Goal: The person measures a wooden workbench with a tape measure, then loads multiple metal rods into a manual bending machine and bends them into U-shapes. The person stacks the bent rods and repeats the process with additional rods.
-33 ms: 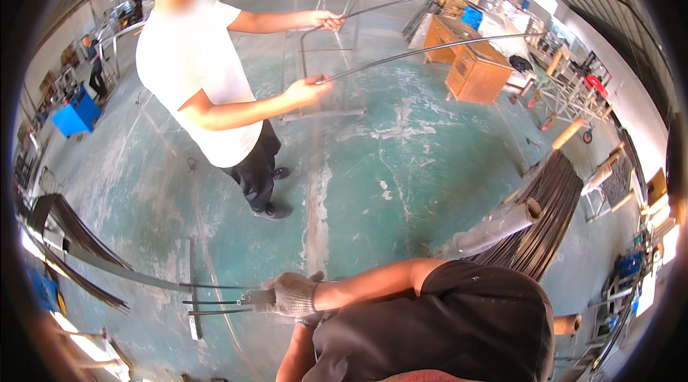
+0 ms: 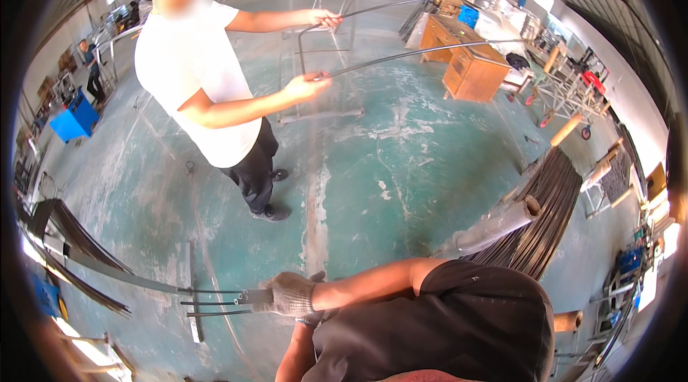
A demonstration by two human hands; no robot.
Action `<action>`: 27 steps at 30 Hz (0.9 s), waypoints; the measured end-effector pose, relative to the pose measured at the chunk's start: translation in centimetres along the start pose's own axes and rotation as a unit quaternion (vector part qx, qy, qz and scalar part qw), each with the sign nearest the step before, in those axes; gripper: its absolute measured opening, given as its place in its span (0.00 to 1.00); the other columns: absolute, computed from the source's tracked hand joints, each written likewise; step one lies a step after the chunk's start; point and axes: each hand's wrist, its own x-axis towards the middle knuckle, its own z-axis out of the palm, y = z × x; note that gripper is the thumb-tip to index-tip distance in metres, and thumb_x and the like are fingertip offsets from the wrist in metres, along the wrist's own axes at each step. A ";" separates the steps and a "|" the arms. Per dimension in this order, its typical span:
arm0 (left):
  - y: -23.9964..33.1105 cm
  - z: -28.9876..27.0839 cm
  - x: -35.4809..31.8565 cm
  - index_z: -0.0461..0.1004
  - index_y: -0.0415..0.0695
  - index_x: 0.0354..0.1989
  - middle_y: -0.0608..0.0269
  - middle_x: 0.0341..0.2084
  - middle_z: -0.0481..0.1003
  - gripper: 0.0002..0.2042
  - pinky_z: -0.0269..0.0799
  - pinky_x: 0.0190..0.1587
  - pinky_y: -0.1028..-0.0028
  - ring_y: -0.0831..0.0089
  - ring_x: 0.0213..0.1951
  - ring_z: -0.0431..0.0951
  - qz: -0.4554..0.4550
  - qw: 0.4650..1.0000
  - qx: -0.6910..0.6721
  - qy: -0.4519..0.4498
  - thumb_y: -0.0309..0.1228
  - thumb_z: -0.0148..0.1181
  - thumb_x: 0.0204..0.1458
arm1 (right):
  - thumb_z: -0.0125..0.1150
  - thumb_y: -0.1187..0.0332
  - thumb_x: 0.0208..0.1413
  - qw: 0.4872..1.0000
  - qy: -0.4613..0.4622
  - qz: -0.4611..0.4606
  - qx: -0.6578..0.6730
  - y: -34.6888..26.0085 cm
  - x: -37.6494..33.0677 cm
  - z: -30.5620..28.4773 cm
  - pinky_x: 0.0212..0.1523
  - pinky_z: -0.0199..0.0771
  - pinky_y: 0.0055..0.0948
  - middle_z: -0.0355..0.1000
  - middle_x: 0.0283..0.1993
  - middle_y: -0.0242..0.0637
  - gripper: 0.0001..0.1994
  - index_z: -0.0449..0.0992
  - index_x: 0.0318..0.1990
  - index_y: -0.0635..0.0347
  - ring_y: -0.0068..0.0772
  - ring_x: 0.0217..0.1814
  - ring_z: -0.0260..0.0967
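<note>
My right hand (image 2: 289, 293) wears a grey knit glove and is closed around a small bundle of thin metal tubes (image 2: 247, 297). Open tube ends show just beyond its fingers, and slim dark rods (image 2: 215, 303) stick out to the left. From below, my left forearm (image 2: 295, 355) reaches up to the same spot, with a band at the wrist. Most of my left hand (image 2: 308, 319) is hidden beneath the right one, so its fingers do not show. A long grey bar (image 2: 122, 271) runs away to the left from the rods.
A co-worker in a white shirt (image 2: 193, 88) stands ahead, holding a long bent dark rod (image 2: 401, 58) in both hands. To the right lie a stack of dark rods (image 2: 548, 213) and a thick grey tube (image 2: 494, 228). Farther off are a wooden desk (image 2: 473, 74) and a blue box (image 2: 75, 115).
</note>
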 end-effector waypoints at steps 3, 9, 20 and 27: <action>1.0 1.4 0.9 0.72 0.38 0.63 0.59 0.53 0.78 0.20 0.74 0.61 0.70 0.71 0.54 0.78 0.003 1.000 -0.024 -0.008 0.29 0.62 0.63 | 0.67 0.40 0.60 1.000 0.022 0.000 -0.017 0.2 1.1 -0.3 0.41 0.78 0.53 0.79 0.30 0.53 0.27 0.82 0.42 0.59 0.61 0.37 0.80; -0.2 -0.3 -4.1 0.72 0.39 0.61 0.61 0.51 0.78 0.18 0.74 0.61 0.69 0.71 0.54 0.78 -0.079 0.996 -0.029 -0.020 0.32 0.60 0.65 | 0.69 0.41 0.59 0.996 0.049 0.025 0.067 -0.7 1.0 -3.0 0.39 0.77 0.52 0.79 0.29 0.51 0.26 0.82 0.43 0.59 0.59 0.35 0.80; 1.4 -0.2 -3.0 0.73 0.41 0.59 0.64 0.48 0.78 0.15 0.73 0.62 0.69 0.72 0.54 0.77 -0.040 0.995 -0.080 0.039 0.36 0.56 0.70 | 0.80 0.56 0.50 0.985 0.009 -0.097 0.142 1.6 3.1 -2.9 0.44 0.76 0.50 0.78 0.35 0.52 0.28 0.74 0.52 0.61 0.60 0.41 0.80; 11.2 3.8 1.2 0.73 0.42 0.38 0.57 0.30 0.79 0.07 0.82 0.48 0.58 0.60 0.36 0.83 0.042 0.966 -0.129 0.218 0.31 0.57 0.68 | 0.79 0.58 0.48 1.000 0.021 0.007 -0.001 14.6 -4.7 -4.3 0.62 0.73 0.48 0.76 0.58 0.50 0.32 0.76 0.59 0.59 0.56 0.59 0.75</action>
